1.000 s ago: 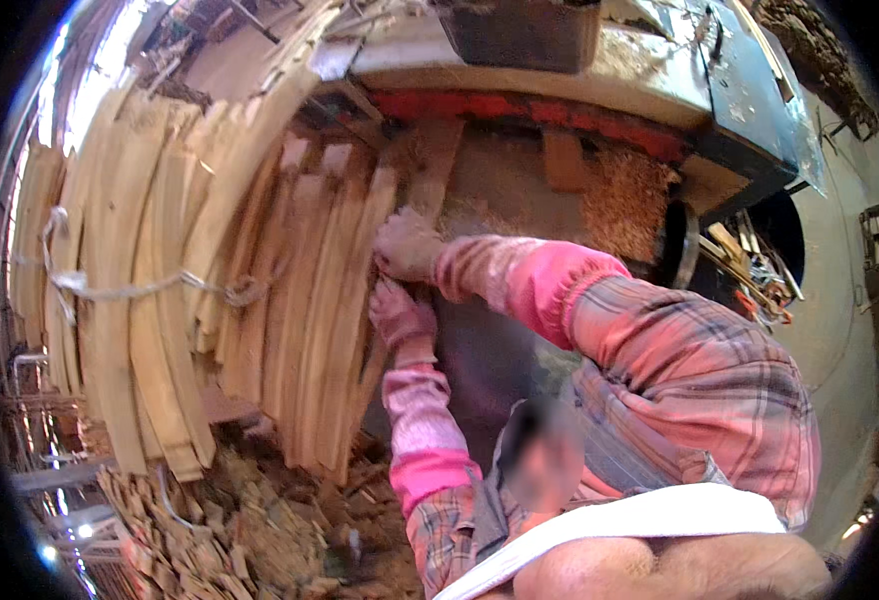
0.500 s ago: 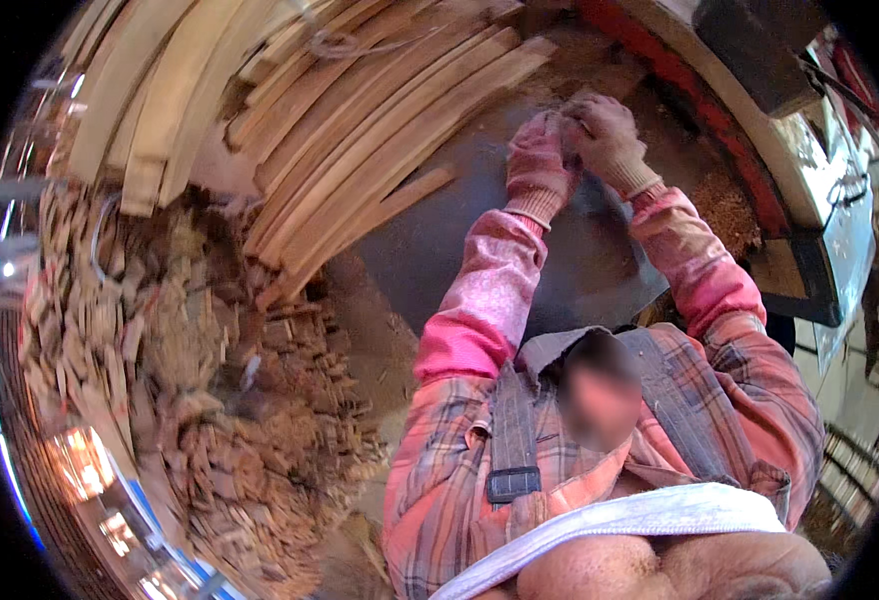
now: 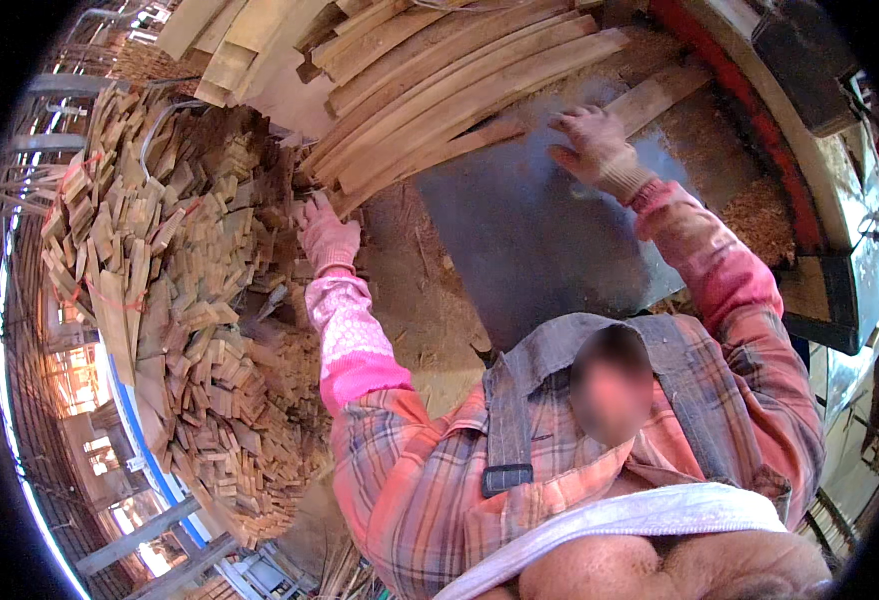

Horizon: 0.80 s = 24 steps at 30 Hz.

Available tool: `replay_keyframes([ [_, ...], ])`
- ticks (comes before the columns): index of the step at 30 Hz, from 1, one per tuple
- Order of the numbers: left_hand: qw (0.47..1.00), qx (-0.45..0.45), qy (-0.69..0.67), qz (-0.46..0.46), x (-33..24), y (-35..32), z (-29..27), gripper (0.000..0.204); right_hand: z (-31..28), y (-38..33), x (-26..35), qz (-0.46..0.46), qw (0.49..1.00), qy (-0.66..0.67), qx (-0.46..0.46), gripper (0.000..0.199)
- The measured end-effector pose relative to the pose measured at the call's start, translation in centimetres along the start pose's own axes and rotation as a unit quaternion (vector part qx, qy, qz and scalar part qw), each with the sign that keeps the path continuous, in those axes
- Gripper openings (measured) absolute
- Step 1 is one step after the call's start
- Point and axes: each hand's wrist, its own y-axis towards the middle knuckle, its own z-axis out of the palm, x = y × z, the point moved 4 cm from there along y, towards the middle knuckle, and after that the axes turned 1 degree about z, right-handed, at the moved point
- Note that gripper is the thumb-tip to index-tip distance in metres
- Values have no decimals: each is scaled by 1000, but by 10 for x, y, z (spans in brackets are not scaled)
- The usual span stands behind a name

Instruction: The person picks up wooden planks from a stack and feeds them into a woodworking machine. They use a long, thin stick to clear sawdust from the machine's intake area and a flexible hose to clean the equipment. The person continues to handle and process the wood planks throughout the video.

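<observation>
My left hand (image 3: 329, 238), in a pale pink knit glove, reaches out to the left. Its fingers are stretched out at the near ends of a stack of long wooden boards (image 3: 440, 105), beside a heap of short wood pieces (image 3: 225, 340). Whether the fingertips touch a board I cannot tell. My right hand (image 3: 600, 150), gloved too, is held over a dark smooth metal sheet (image 3: 500, 240) with its fingers spread and nothing in them. Just past it, a short flat wooden board (image 3: 662, 98) lies at the far end of the sheet.
A red-edged machine frame (image 3: 745, 110) curves along the right, with sawdust (image 3: 760, 225) beside it and a dark box-like part (image 3: 805, 60) above. More boards (image 3: 230, 50) lie at the far left. A blue-and-white rail (image 3: 150, 440) runs behind the heap.
My hands were together over the far part of the sheet and have parted. The left has swung left to the board ends; the right has opened. A short board now shows beside it.
</observation>
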Motion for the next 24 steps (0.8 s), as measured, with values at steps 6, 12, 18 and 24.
replay_keyframes([
  [6, 1000, 9, -9, -16, 18, 33, 31, 78, 35, 16, -57, 33, 999, -42, -3, 34],
  [12, 998, 44, 27, 25, 36, 40, 39, 60, 31, 16, -98, 12, 994, -86, -61, 34],
  [18, 955, 100, -272, 70, 55, 19, 13, 41, 35, 19, -149, 62, 984, -150, -71, 38],
  [24, 874, 255, -410, -58, 40, -41, -6, 24, 8, 20, -145, 76, 987, -125, -68, 43],
])
